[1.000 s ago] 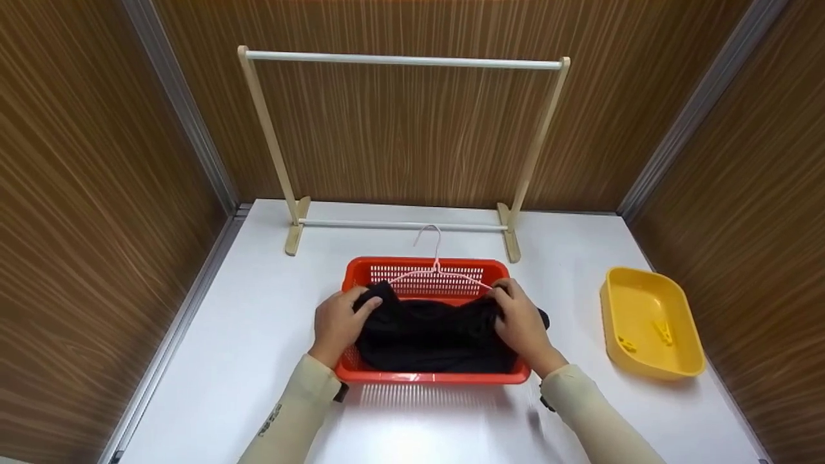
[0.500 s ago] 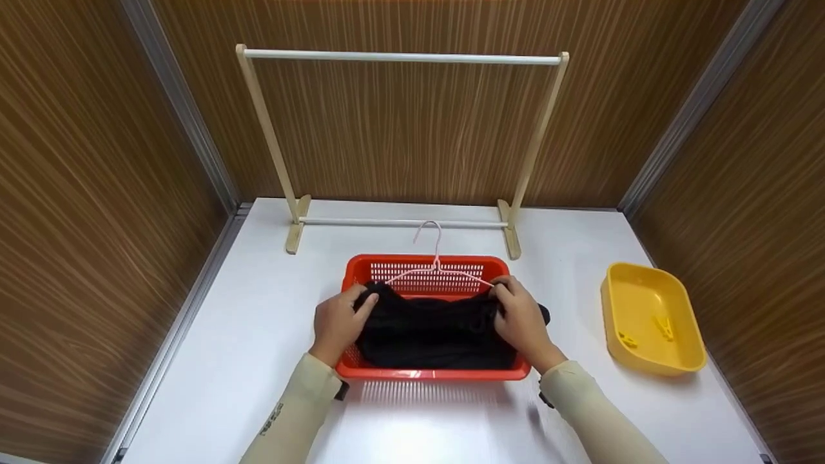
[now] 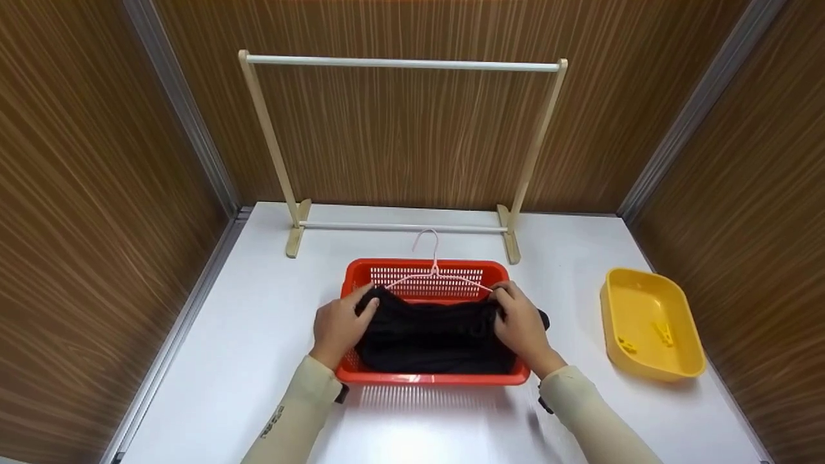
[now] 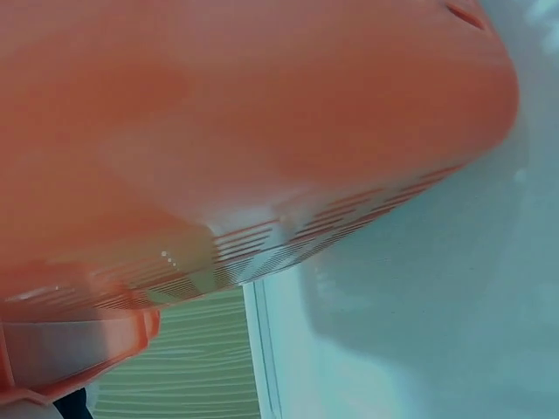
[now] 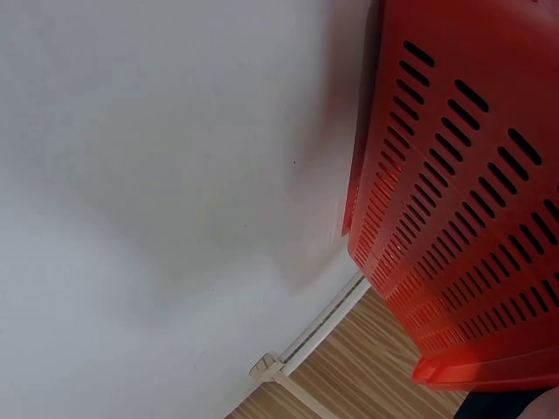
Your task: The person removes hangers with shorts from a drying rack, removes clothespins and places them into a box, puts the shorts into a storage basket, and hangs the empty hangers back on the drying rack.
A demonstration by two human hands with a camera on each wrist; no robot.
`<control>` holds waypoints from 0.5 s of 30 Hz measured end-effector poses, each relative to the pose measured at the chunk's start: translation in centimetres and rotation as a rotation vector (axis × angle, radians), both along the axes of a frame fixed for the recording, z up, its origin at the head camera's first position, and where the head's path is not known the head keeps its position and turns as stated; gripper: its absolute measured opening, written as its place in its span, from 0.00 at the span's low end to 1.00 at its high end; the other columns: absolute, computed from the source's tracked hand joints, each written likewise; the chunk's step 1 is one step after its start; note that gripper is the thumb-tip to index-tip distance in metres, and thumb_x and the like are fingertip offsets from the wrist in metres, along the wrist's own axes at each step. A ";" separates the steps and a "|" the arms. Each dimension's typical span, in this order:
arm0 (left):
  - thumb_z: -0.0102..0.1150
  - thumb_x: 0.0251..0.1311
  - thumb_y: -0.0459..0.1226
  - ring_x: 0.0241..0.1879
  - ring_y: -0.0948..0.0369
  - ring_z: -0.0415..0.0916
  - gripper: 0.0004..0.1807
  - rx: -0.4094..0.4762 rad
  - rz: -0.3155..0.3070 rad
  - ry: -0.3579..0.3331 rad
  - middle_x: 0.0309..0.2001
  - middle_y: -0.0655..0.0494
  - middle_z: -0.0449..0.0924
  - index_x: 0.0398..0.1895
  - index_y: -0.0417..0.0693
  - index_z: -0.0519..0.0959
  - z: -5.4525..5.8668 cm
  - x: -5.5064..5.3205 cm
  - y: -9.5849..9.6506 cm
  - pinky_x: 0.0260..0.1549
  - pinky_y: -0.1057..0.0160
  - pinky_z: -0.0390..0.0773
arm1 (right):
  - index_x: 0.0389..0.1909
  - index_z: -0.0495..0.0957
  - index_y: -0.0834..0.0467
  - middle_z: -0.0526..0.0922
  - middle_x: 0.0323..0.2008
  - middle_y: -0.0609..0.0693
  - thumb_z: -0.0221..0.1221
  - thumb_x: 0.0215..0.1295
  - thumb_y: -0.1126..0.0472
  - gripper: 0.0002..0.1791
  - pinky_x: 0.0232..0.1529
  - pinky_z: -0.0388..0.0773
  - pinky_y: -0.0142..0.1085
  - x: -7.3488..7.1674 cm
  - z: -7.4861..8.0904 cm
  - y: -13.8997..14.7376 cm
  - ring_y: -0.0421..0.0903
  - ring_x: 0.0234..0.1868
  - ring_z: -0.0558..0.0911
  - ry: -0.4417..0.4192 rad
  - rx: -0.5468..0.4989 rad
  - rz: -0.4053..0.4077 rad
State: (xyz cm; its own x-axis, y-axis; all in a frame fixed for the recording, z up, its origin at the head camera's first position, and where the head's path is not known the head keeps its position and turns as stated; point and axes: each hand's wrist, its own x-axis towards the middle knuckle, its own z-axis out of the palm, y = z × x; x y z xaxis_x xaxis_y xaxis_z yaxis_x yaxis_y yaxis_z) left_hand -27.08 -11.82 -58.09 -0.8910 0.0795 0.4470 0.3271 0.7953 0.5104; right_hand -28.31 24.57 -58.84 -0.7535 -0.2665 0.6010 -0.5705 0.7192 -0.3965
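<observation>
A black garment (image 3: 432,338) hangs spread over a pink hanger (image 3: 435,274), its lower part down inside a red basket (image 3: 432,379). The hanger's hook points away from the person, and its bare upper arms show above the cloth. At the garment's left shoulder, my left hand (image 3: 338,325) pinches the fabric between thumb and fingers. My right hand (image 3: 521,322) grips the opposite shoulder where the hanger's right arm enters the cloth. Both hanger ends are hidden. The wrist views mostly show the basket's slotted walls (image 5: 463,175); a bit of black cloth (image 5: 493,405) appears at the right wrist view's bottom edge.
Behind the basket stands a wooden rack with a white top bar (image 3: 399,63) and a low crossbar (image 3: 399,226). A yellow tray (image 3: 651,370) on the right holds yellow clips (image 3: 664,334). Wood-patterned walls (image 3: 399,142) enclose the white table (image 3: 258,335).
The folded black edge standing up by my left hand has flattened, and the cloth's neckline looks straighter. Both hands keep nearly the same place and their hold on the garment.
</observation>
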 end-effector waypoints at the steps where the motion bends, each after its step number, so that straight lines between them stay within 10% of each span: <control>1: 0.63 0.70 0.51 0.19 0.58 0.75 0.18 -0.006 0.002 -0.005 0.21 0.54 0.82 0.54 0.53 0.87 0.0 0.0 0.0 0.25 0.56 0.76 | 0.39 0.79 0.60 0.81 0.49 0.55 0.60 0.53 0.78 0.14 0.49 0.81 0.50 0.0 0.0 0.0 0.54 0.46 0.83 -0.004 0.001 0.001; 15: 0.61 0.70 0.54 0.17 0.59 0.66 0.22 -0.053 0.024 -0.006 0.15 0.62 0.58 0.23 0.54 0.71 0.1 0.0 0.0 0.23 0.61 0.60 | 0.40 0.79 0.58 0.81 0.48 0.56 0.61 0.54 0.77 0.15 0.48 0.81 0.49 0.1 0.1 0.1 0.54 0.45 0.83 -0.047 -0.004 -0.003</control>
